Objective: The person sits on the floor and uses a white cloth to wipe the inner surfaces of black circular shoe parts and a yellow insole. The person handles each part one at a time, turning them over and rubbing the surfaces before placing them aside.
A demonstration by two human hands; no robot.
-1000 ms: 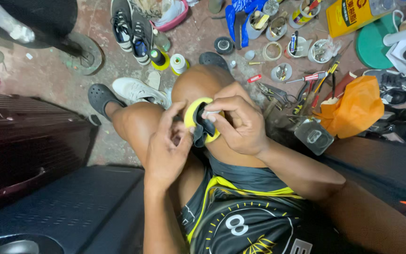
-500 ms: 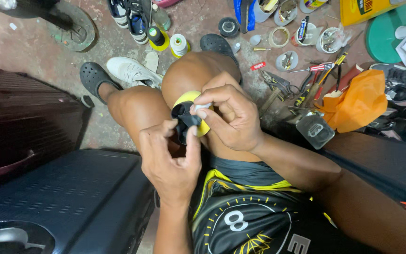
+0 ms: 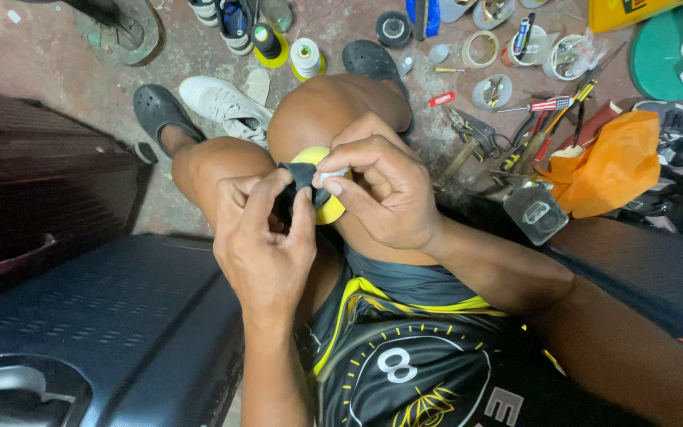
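Yellow-and-black roll [image 3: 322,190] pinched over the knee by both hands: left hand [image 3: 266,245] fingers clamp the black strip, right hand [image 3: 381,190] grips its end. Risk: strip slipping or tearing if tugged unevenly.

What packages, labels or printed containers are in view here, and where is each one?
Yellow container: top right edge of the floor, boxy, yellow with a dark printed patch.
Clear plastic pack: floor right of the knee, beside the orange bag, flat and see-through.
Small red tube: floor above the right hand, short, red.
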